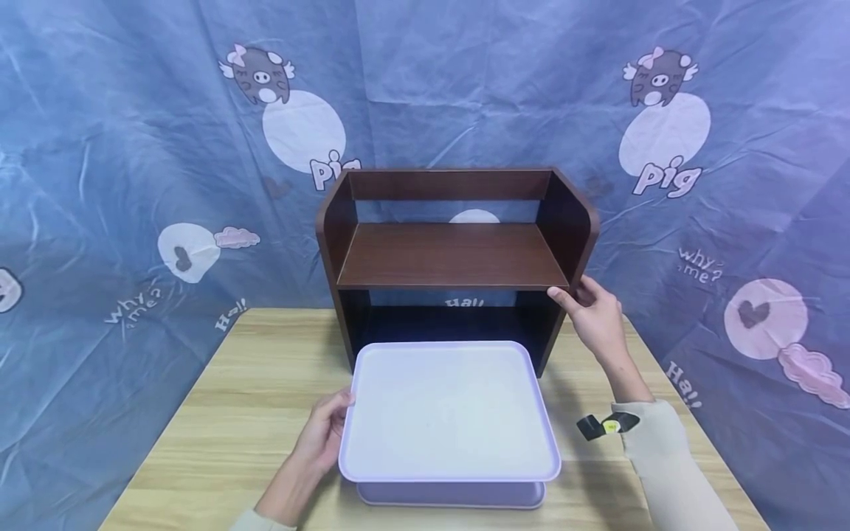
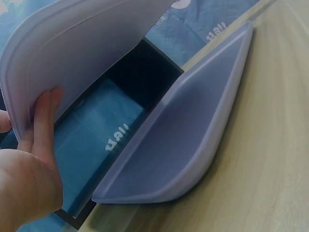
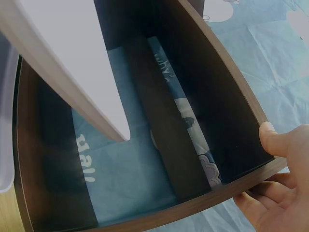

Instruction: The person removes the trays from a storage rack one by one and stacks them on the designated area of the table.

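My left hand (image 1: 323, 431) pinches the left edge of a pale lavender tray (image 1: 448, 413), thumb above and fingers beneath it. In the left wrist view, the fingers (image 2: 44, 116) lie against the tray's underside. A second lavender tray (image 1: 451, 494) rests on the table below the raised one, mostly hidden by it in the head view; its inside shows in the left wrist view. My right hand (image 1: 595, 317) grips the right side of a dark brown two-tier shelf (image 1: 451, 254), its thumb at the front edge of the middle board. The raised tray is just in front of the shelf's lower compartment.
Both trays and the shelf are over a light wood table (image 1: 252, 383). A blue cloth (image 1: 451, 96) with pig prints hangs behind and on both sides. A small black camera (image 1: 607, 425) is strapped to the right wrist.
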Motion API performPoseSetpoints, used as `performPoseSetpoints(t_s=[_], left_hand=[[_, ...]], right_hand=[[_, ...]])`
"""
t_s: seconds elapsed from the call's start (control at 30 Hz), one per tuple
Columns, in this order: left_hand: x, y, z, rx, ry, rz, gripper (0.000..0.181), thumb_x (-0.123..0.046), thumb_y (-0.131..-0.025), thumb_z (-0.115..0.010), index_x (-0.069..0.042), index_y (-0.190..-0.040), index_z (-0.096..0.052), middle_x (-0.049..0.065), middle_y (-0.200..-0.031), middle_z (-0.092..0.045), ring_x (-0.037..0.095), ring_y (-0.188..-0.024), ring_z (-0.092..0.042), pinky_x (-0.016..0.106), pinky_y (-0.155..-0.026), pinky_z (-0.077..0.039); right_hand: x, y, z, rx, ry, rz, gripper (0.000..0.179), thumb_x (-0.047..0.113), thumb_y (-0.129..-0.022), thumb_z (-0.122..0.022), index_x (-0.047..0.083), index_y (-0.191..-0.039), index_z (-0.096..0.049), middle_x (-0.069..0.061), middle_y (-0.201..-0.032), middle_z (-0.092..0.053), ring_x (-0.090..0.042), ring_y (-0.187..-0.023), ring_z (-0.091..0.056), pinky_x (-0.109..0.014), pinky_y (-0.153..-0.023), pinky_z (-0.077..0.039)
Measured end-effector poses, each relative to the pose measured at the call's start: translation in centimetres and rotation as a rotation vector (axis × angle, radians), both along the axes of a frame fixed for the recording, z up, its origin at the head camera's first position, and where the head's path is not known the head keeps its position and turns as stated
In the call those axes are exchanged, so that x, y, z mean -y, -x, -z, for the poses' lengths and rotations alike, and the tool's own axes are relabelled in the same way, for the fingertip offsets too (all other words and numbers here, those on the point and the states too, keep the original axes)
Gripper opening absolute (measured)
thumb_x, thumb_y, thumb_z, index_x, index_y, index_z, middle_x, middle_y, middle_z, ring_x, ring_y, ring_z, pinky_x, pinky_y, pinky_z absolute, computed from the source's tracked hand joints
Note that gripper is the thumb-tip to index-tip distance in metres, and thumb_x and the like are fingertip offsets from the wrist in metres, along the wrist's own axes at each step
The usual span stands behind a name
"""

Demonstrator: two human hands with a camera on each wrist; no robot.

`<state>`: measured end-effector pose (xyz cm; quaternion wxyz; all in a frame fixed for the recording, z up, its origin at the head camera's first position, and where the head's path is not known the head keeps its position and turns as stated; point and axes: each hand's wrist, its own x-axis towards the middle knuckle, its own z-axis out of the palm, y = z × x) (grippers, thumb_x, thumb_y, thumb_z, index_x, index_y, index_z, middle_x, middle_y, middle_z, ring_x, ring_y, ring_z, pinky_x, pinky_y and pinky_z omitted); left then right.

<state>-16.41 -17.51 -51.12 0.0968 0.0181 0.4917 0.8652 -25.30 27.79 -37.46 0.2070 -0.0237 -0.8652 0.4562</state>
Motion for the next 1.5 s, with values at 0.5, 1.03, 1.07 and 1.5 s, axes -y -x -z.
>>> performPoseSetpoints(t_s=[0.5,1.03,1.07,1.5], left_hand=[[0.1,0.0,1.5,0.006,0.056,0.012,0.040,0.001,-0.099,-0.044,-0.019,-0.085,-0.075,-0.010,-0.075,-0.074,0.001,-0.069,-0.068,0.017,-0.068,-0.060],[-0.2,-0.2,2.6,0.148,0.135,0.006,0.028,0.001,-0.097,-0.049,-0.010,-0.103,-0.073,-0.003,-0.090,-0.080,0.006,-0.080,-0.074,0.021,-0.080,-0.064],[-0.2,-0.2,2.7,0.154,0.139,0.014,0.028,0.001,-0.097,-0.049,-0.010,-0.104,-0.073,-0.003,-0.090,-0.080,0.006,-0.080,-0.074,0.022,-0.081,-0.064],[-0.3,-0.2,3.2,0.183,0.137,0.081,0.027,0.002,-0.096,-0.049,-0.006,-0.109,-0.072,0.001,-0.089,-0.082,0.010,-0.083,-0.079,0.028,-0.081,-0.068]], right_hand=[[0.1,-0.3,0.1,-0.015,-0.005,-0.003,0.065,0.044,-0.098,-0.077,0.006,-0.148,-0.061,-0.023,-0.134,-0.070,-0.038,-0.129,-0.067,-0.002,-0.079,-0.043],[0.1,-0.1,0.0,-0.010,0.005,-0.001,0.064,0.044,-0.097,-0.079,0.009,-0.147,-0.063,-0.020,-0.136,-0.070,-0.033,-0.130,-0.067,-0.004,-0.080,-0.044],[0.1,-0.1,0.0,-0.008,0.005,-0.001,0.064,0.045,-0.096,-0.079,0.009,-0.147,-0.063,-0.019,-0.136,-0.071,-0.032,-0.129,-0.067,-0.004,-0.081,-0.044],[0.0,-0.1,0.1,0.002,0.001,0.006,0.066,0.048,-0.096,-0.078,0.012,-0.149,-0.062,-0.016,-0.136,-0.071,-0.028,-0.129,-0.067,-0.007,-0.084,-0.044]])
